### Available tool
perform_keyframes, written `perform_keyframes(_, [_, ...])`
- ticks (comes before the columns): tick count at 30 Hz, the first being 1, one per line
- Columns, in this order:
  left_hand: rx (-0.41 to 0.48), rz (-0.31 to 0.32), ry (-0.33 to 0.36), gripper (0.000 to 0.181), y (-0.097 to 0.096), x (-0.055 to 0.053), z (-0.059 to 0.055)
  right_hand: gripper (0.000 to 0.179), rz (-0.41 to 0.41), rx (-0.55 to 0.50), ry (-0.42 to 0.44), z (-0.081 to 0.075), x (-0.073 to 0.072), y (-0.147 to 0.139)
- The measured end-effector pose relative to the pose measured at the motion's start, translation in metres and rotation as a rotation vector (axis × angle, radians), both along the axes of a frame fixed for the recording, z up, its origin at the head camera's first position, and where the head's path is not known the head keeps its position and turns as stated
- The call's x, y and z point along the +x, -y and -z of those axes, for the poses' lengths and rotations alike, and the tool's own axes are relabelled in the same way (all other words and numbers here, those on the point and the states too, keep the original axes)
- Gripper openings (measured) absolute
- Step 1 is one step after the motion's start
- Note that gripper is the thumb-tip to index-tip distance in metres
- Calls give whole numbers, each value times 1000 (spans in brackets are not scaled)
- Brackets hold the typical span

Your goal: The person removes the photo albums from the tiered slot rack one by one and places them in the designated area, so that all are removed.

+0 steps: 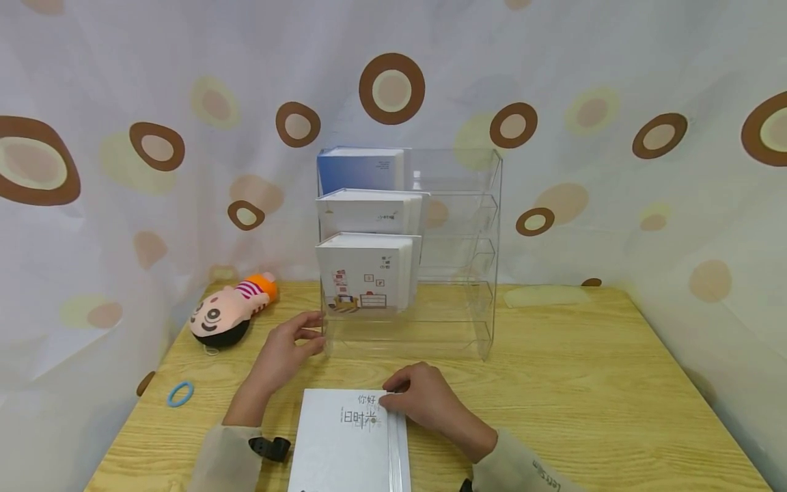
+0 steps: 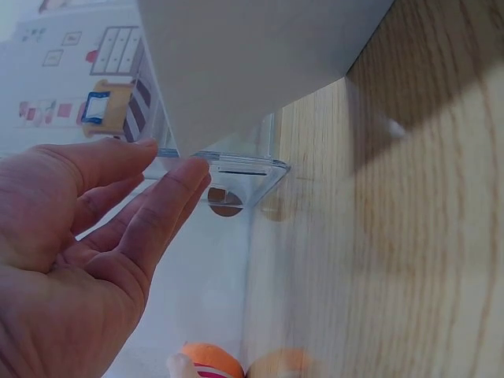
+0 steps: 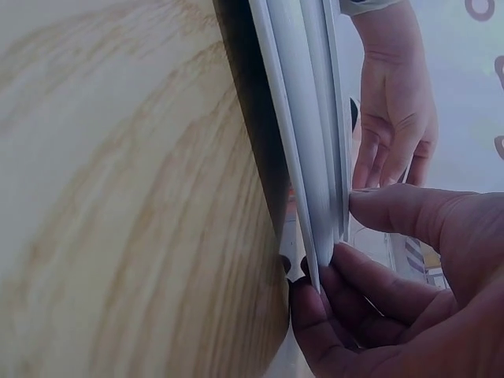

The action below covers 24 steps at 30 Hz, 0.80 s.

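Note:
A white book (image 1: 341, 451) with dark lettering lies in front of me at the bottom of the head view. My right hand (image 1: 424, 400) pinches its far right corner, thumb on the cover and fingers underneath, as the right wrist view shows at the book's edge (image 3: 303, 118); that edge is raised off the table. My left hand (image 1: 285, 352) is at the lower left side of a clear, tiered rack (image 1: 494, 273). Its fingers are loosely extended, with fingertips right at the rack's edge (image 2: 252, 167) in the left wrist view.
On the rack's left half stand a blue book (image 1: 356, 172), a white book (image 1: 356, 215) and a white book with a furniture drawing (image 1: 353, 273). A plush doll (image 1: 224, 311) and a blue ring (image 1: 181, 394) lie on the table's left. A patterned curtain (image 1: 393, 27) hangs behind.

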<state>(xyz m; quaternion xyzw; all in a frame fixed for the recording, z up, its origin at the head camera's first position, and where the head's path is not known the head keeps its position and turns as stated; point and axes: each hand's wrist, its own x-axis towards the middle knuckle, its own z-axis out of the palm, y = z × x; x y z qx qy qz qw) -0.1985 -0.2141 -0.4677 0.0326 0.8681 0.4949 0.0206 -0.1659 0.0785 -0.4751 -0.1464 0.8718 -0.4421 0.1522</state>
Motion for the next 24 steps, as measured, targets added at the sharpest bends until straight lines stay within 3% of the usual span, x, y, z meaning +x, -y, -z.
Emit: perform_keyframes(24, [-2, 4, -20, 51, -2, 1, -3, 19, 12, -19, -47, 3, 4, -2])
